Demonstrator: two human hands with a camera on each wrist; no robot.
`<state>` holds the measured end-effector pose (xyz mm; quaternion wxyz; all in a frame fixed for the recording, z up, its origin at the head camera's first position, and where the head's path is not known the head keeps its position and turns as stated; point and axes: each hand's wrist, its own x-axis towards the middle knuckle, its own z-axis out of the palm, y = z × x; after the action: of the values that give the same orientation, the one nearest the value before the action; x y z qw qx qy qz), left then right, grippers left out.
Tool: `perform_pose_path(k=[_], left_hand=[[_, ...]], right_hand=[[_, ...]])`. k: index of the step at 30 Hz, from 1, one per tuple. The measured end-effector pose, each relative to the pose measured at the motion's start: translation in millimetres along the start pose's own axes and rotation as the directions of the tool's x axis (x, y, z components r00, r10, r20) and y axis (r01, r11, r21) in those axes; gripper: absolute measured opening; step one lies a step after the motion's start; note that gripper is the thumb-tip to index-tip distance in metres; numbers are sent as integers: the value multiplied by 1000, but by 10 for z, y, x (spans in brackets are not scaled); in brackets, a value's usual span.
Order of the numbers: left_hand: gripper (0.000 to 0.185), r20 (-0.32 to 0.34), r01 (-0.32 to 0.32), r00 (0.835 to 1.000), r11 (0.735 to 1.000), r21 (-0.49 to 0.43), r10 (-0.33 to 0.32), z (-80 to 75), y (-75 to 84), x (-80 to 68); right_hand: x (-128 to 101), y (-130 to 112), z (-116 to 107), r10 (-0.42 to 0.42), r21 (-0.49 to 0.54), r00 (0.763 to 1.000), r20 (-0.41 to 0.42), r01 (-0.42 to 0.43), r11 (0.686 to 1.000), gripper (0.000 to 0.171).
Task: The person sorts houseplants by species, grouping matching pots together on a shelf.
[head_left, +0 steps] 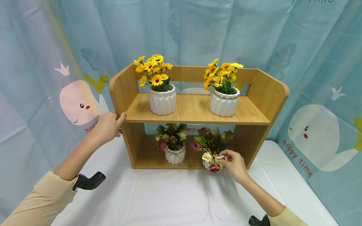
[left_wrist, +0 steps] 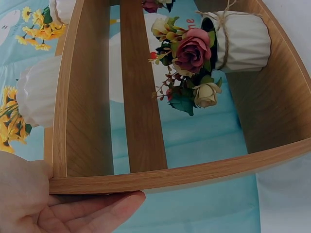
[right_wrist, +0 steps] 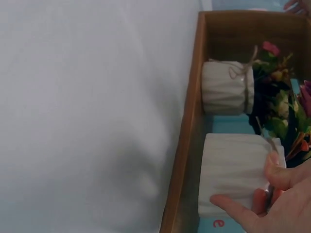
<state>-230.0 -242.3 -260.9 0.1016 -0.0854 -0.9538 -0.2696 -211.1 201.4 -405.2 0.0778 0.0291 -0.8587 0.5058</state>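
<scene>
A two-tier wooden shelf [head_left: 198, 123] stands on the white table. My left hand [head_left: 108, 127] grips its left side panel, thumb at the front edge and fingers along the outer face; the left wrist view shows this hand [left_wrist: 73, 208] up close. In the lower tier, my right hand [head_left: 232, 164] holds a white ribbed flowerpot [right_wrist: 233, 170] of pink and cream roses near its rim. Its blossoms [head_left: 210, 157] lean toward the front and partly hide the pot in the head view. Left of it, a similar twine-tied flowerpot [head_left: 175, 156] stands upright.
On the upper tier stand two white pots of yellow flowers, a left pot [head_left: 162, 102] and a right pot [head_left: 224, 103]. A blue patterned curtain [head_left: 198, 31] hangs behind the shelf. White cloth [head_left: 169, 197] covers the table in front.
</scene>
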Motion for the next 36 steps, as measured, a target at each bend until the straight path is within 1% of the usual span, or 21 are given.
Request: perform_pose_path(k=[5,12,18,24,30,36], left_hand=[[58,4,7,1000,1000,-3,-7,2,10,-1],[59,2,8,1000,1000,0,-8,0,10,3],[59,-3,3,1000,1000,3,-3,4,3,10],[59,-1,11,1000,1000,4,-11,2,5,11],[59,0,13,1000,1000,-2,-13,-7,17,1],[58,-6,19,1000,1000,-5,-19,10,33,-26]], right_hand=[[101,25,51,-14,-10,999,-29,14,1000,9],[209,51,129,34,-5,998,-56,-34,999,10],[282,97,181,22,-25,996,-89,-25,999,11],[307,150,226,9,-50,993,-116,-15,999,11],[301,205,270,-5,-43,990,-144,-1,999,13],[267,242,284,-28,-44,989,-146,22,999,17]])
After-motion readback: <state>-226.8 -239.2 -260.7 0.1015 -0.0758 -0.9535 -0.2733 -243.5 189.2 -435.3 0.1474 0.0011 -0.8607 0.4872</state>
